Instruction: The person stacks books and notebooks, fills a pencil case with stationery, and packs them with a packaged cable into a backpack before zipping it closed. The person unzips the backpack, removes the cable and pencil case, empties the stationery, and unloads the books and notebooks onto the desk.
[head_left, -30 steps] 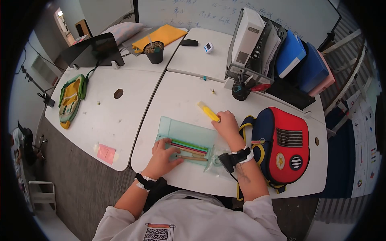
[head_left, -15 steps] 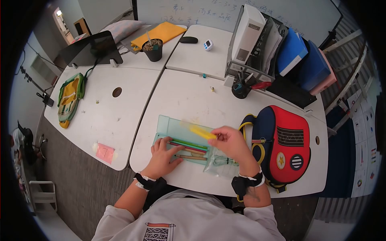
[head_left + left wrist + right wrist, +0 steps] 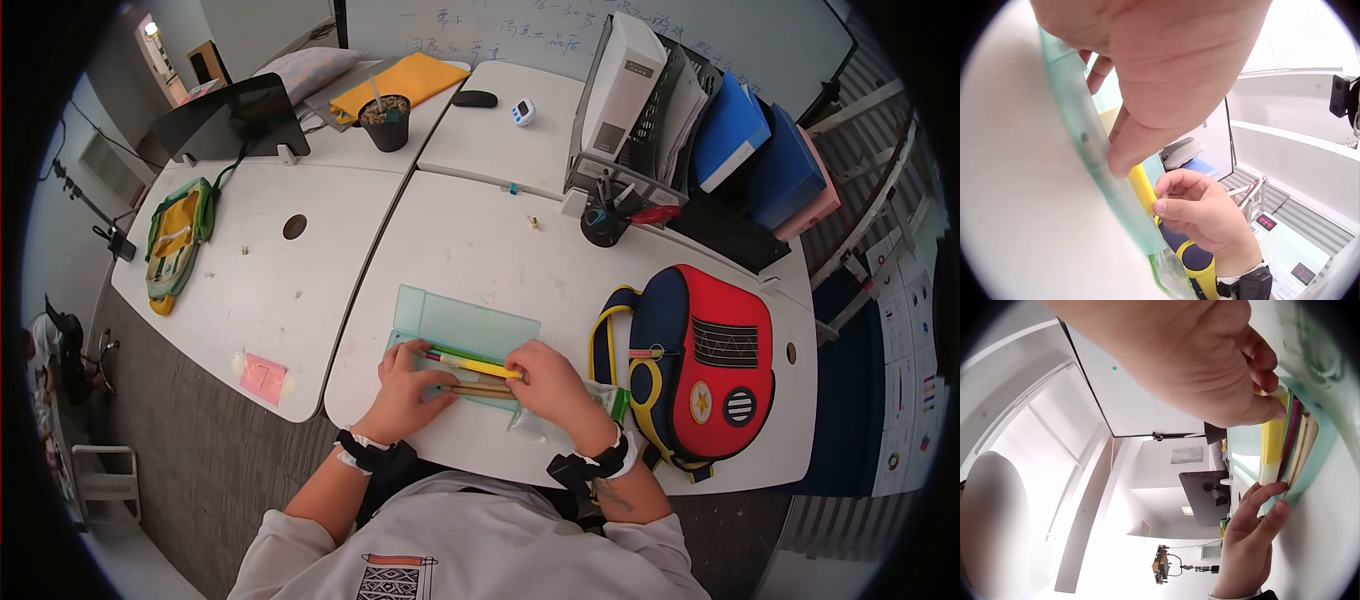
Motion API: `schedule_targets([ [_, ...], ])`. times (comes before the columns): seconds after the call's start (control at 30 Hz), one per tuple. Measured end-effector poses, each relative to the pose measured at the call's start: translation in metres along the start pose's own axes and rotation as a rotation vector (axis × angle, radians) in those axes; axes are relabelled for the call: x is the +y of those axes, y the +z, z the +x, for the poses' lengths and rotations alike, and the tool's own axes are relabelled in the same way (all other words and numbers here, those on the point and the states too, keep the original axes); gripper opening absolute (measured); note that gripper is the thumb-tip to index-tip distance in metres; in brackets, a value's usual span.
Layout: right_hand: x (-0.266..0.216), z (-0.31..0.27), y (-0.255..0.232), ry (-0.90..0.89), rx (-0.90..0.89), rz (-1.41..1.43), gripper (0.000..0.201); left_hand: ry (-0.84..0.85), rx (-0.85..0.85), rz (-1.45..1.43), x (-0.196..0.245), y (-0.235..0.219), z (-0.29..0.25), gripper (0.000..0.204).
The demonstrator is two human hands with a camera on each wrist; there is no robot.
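Head view: pinching yellow marker (image 3: 484, 367) by right end in right hand (image 3: 550, 382), over open teal case (image 3: 465, 313), with left hand (image 3: 402, 392) spread at case edge; likely light, stiff, slick, best held mid-barrel.

The case (image 3: 465, 313) is see-through teal, the marker (image 3: 480, 366) bright yellow, the pencils (image 3: 482, 391) green, dark red and tan. Backpack (image 3: 730, 300) is red and navy with yellow trim, plus a striped black-and-white patch (image 3: 740, 406). Bench (image 3: 460, 240) is white, folders (image 3: 730, 135) blue, and the pale shirt (image 3: 490, 540) has a black-and-white geometric print.
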State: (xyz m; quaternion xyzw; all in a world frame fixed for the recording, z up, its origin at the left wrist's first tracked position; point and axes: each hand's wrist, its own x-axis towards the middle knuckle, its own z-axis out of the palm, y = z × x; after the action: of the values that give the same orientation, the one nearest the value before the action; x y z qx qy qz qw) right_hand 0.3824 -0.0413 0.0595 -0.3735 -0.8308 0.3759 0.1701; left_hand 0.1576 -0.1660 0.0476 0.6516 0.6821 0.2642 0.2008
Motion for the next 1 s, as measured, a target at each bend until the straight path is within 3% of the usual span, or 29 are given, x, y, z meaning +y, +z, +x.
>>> schedule_targets([
  [0.07, 0.005, 0.002, 0.007, -0.019, -0.100, -0.005, 0.009, 0.013, 0.013, 0.000, 0.000, 0.000, 0.000, 0.024],
  [0.27, -0.002, 0.004, 0.016, -0.110, -0.076, -0.143, 0.009, 0.005, 0.037, -0.035, 0.004, -0.003, 0.000, 0.025],
  [0.53, -0.013, 0.003, 0.024, -0.178, -0.073, -0.311, 0.010, 0.032, 0.278, -0.181, -0.014, -0.003, 0.004, 0.017],
  [0.63, -0.014, 0.003, 0.024, -0.195, -0.047, -0.333, 0.012, -0.004, 0.371, -0.079, -0.019, -0.011, 0.009, 0.018],
  [0.8, -0.009, 0.006, 0.033, -0.244, -0.022, -0.321, 0.015, -0.083, 0.353, 0.112, -0.040, -0.010, 0.008, 0.031],
  [0.9, -0.012, 0.009, 0.034, -0.236, -0.082, -0.406, 0.016, -0.148, 0.353, 0.024, -0.044, -0.005, 0.007, 0.034],
  [1.0, -0.015, 0.014, 0.030, -0.281, -0.105, -0.360, 0.012, -0.088, 0.339, 0.013, -0.053, 0.000, 0.006, 0.038],
])
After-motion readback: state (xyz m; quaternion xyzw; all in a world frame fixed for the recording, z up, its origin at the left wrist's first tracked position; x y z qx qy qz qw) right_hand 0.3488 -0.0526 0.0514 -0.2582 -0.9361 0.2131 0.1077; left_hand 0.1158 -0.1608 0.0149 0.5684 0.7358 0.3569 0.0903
